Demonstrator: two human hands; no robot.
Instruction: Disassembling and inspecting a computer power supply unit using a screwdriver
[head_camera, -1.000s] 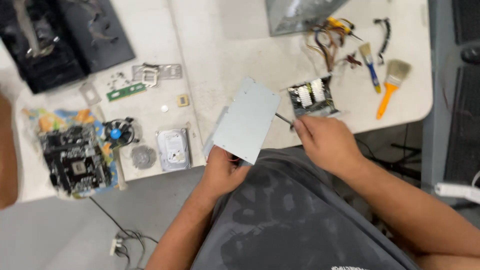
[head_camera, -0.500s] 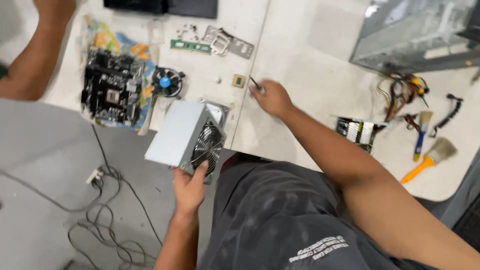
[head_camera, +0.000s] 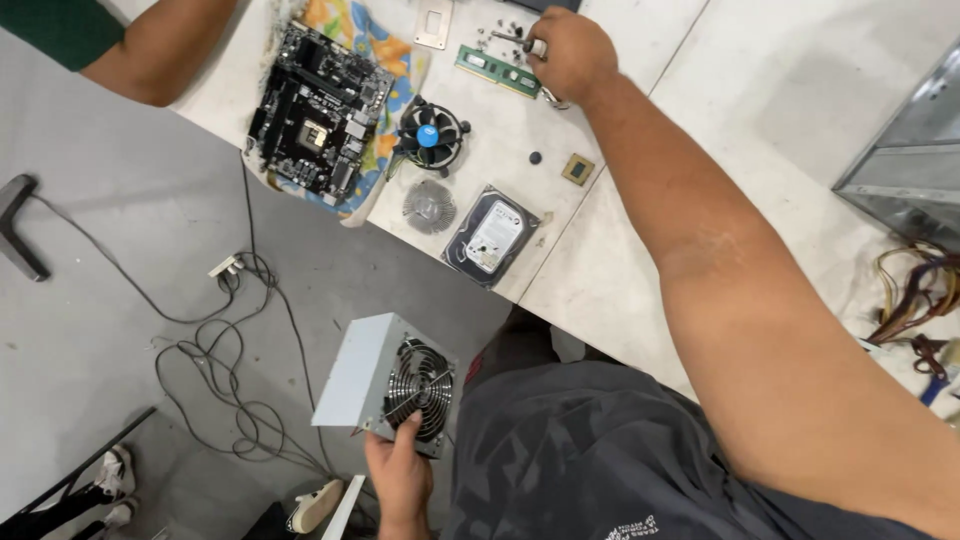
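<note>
Nearest us, our left hand (head_camera: 400, 478) grips a grey power supply (head_camera: 385, 382) by its lower corner, thumb across the fan grille, holding it off the table above the floor and its tangle of cables (head_camera: 235, 390). The supply is tilted, fan face turned toward us.

Farther out, on the white table (head_camera: 760, 130), a hard drive (head_camera: 491, 237) lies near the edge, with a round heatsink (head_camera: 429, 206) just beside it and a small square chip (head_camera: 577, 169) a little beyond. A cooler fan (head_camera: 429, 135) sits next to a motherboard (head_camera: 317, 108) resting on a colourful cloth (head_camera: 370, 60).

At the far side our right hand (head_camera: 570, 55) is closed around a small tool (head_camera: 535, 47), fingers clenched, just beside a green memory stick (head_camera: 498, 70). Another person's arm (head_camera: 150, 45) rests at the table's far left corner.
</note>
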